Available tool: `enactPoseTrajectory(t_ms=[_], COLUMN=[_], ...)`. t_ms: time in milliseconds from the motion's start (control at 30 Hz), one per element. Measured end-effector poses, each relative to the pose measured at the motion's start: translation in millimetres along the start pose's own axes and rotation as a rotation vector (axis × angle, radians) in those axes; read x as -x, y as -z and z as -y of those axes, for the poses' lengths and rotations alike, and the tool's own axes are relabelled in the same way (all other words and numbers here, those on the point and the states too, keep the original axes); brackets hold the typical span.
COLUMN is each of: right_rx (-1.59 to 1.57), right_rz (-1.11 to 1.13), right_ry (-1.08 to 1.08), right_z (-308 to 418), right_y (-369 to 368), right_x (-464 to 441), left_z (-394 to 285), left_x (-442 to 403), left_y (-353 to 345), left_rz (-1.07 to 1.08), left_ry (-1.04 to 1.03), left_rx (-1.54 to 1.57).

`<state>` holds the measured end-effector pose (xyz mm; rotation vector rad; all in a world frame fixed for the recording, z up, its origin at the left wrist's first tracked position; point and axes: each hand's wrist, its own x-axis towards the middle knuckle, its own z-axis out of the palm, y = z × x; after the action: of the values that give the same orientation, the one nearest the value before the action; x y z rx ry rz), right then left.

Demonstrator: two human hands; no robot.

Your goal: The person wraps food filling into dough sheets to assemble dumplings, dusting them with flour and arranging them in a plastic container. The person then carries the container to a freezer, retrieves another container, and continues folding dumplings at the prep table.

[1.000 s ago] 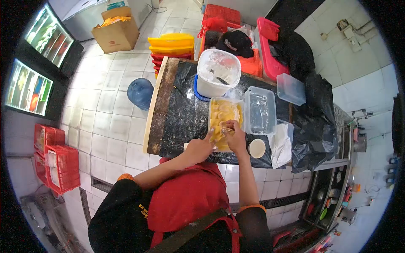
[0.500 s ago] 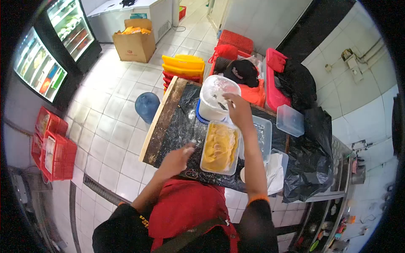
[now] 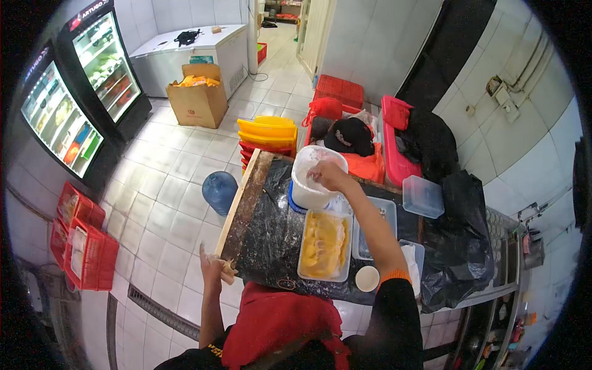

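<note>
Pretty sure this is the working kitchen of a food business: two tall black fridges with lit glass doors (image 3: 106,68) and a long white chest freezer (image 3: 151,74) stand well beyond the left hand (image 3: 214,265), on a white tiled floor (image 3: 172,191) with a dark slotted drain grate (image 3: 166,314) near that hand. Plus the right hand (image 3: 330,176) is at the mouth of a powder-dusted white plastic tub (image 3: 311,196), with a clear plastic tray (image 3: 324,279) of flat, dough-like yellow pieces (image 3: 324,240) to the right of the left one.

Cardboard box (image 3: 198,106) before a white chest freezer (image 3: 179,52)
</note>
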<state>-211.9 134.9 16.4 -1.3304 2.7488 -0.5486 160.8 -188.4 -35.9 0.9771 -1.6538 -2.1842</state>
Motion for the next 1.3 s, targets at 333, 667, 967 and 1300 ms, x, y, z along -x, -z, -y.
enactPoseTrajectory(t_ms=[333, 667, 967, 1300], right_rx=[-0.299, -1.282, -1.443, -1.053], right_rz=[-0.430, -0.866, -1.037, -0.788], right_ry=[-0.389, -0.705, -0.679, -0.886], right_z=[60.2, 61.8, 69.4, 145.3], right_y=[6.7, 20.3, 28.6, -15.8], right_x=[-9.3, 35.5, 117.9, 241.9], left_z=[-13.2, -14.3, 1.3, -9.6], left_x=[-29.1, -26.7, -55.0, -40.2], left_y=[-11.9, -24.5, -25.5, -42.8], left_rz=[0.067, 0.228, 0.249, 0.275], left_ry=[-0.090, -0.049, -0.225, 0.162], left_rx=[-0.076, 0.165, -0.126, 0.390])
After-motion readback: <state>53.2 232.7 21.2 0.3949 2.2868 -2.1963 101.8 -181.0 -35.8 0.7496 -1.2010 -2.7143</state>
